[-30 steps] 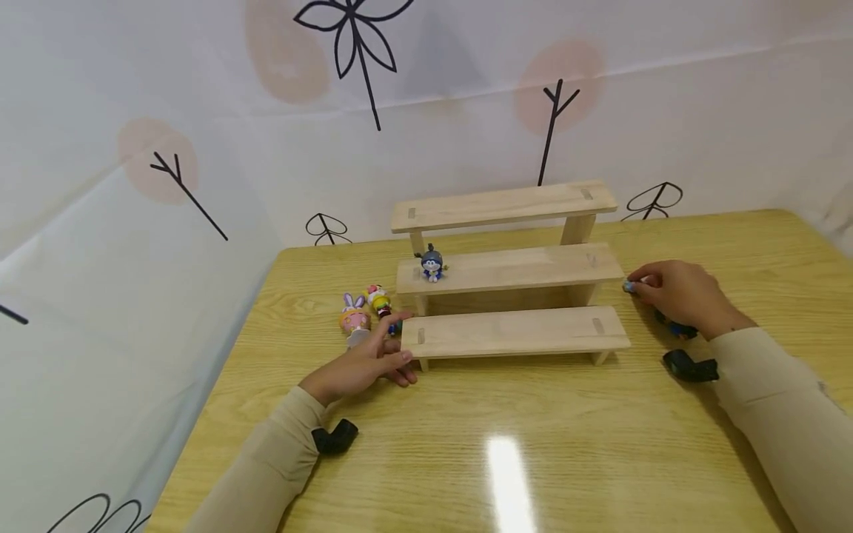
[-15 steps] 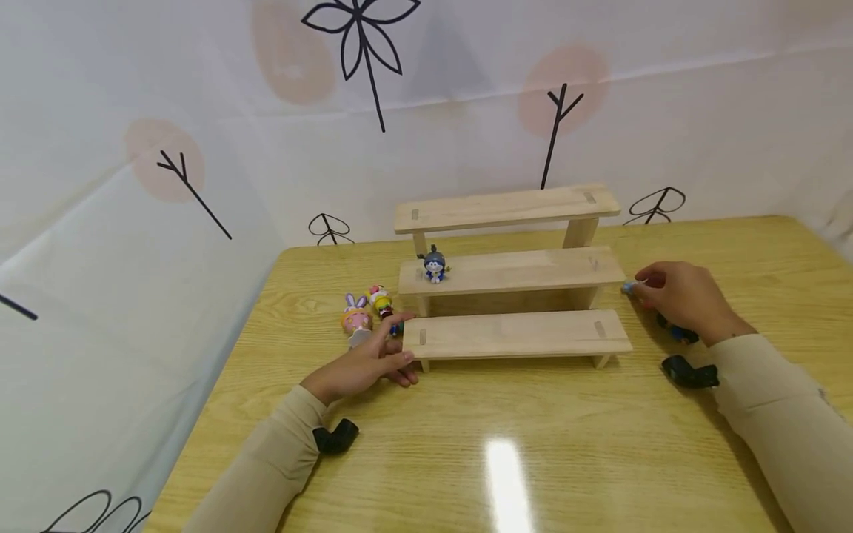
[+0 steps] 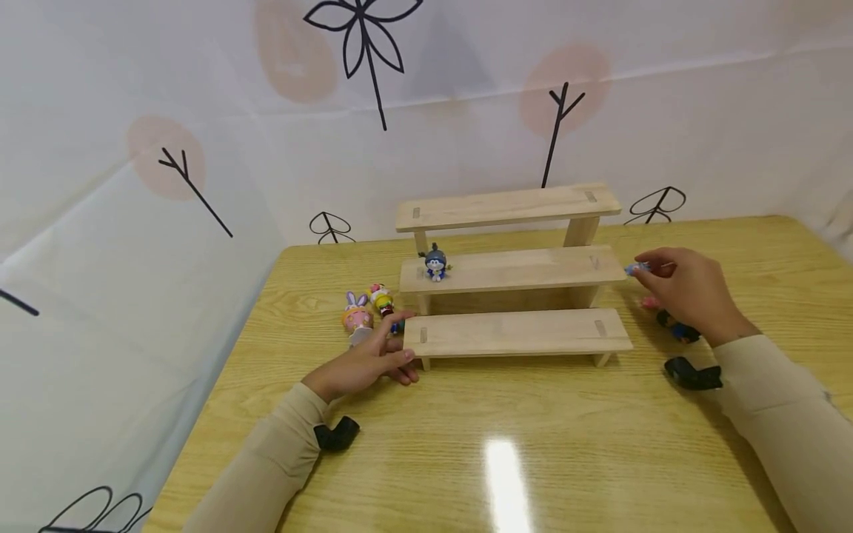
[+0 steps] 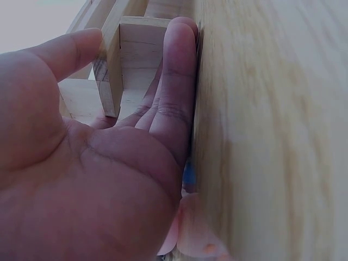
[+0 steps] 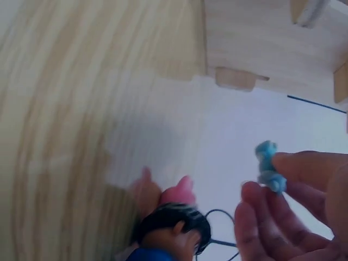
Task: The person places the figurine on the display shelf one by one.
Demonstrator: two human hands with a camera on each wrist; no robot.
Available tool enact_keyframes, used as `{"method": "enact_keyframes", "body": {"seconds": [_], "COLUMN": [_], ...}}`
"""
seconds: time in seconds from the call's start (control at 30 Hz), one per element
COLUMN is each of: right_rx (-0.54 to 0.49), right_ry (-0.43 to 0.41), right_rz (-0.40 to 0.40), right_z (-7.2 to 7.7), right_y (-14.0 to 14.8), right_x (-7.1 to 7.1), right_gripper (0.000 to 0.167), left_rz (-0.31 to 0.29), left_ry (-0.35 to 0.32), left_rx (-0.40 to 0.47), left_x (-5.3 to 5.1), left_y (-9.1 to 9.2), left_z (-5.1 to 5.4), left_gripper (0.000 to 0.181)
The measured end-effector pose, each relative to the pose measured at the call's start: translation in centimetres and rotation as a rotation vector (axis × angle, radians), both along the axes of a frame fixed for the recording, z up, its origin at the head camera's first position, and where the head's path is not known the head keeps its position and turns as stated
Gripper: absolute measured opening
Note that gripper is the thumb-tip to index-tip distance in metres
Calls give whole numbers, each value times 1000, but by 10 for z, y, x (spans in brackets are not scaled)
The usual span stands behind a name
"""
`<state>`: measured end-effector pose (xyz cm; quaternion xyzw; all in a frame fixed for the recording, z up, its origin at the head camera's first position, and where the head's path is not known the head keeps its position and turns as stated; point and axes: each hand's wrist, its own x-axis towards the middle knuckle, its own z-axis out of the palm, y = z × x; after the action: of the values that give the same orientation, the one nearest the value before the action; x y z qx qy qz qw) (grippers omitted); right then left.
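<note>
Right hand (image 3: 689, 289) pinches a knobbly light-blue plastic toy (image 3: 636, 268); squeeze softly. Wide left hand (image 3: 369, 360), steady the stepped pale-wood shelf (image 3: 516, 271) by its left edge.

Tabletop (image 3: 413, 459): light yellow wood grain, running beneath and beyond both hands (image 3: 363, 363); far corner rounded, past the right hand. White sheet (image 3: 466, 141), creased, upright ahead of the hands and continuing along the left hand's outer side. Print: black flower outline (image 3: 360, 12), bare twigs (image 3: 555, 135), pale pink spots (image 3: 300, 44). Bright light reflection (image 3: 506, 481) on the tabletop, nearer the wearer than the hands.
</note>
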<state>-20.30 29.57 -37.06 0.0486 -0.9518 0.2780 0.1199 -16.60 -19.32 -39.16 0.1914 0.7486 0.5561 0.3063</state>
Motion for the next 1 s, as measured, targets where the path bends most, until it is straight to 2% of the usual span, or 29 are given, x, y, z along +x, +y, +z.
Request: {"method": "enact_keyframes", "body": {"seconds": [0.23, 0.4, 0.6, 0.7, 0.8, 1.0], "right_rx": [-160, -280, -345, -381, -426, -450], "right_ry": [26, 114, 264, 314, 346, 400], "right_rz": [-51, -60, -76, -79, -34, 143], "right_z": [8, 16, 27, 32, 39, 51], "right_y": [-2, -6, -16, -26, -40, -74], "right_x": [4, 9, 15, 21, 26, 31], "right_gripper": [46, 39, 32, 28, 26, 24], "left_rz": [0, 2, -9, -20, -22, -15], "left_ry": [0, -4, 3, 8, 7, 11], "left_rx": [-1, 0, 6, 9, 11, 12], "left_x": [0, 0, 0, -1, -2, -1], "left_y": [-1, 0, 0, 1, 1, -1], "left_z": [0, 0, 0, -1, -2, -2], "left_gripper": [69, 70, 71, 72, 71, 70]}}
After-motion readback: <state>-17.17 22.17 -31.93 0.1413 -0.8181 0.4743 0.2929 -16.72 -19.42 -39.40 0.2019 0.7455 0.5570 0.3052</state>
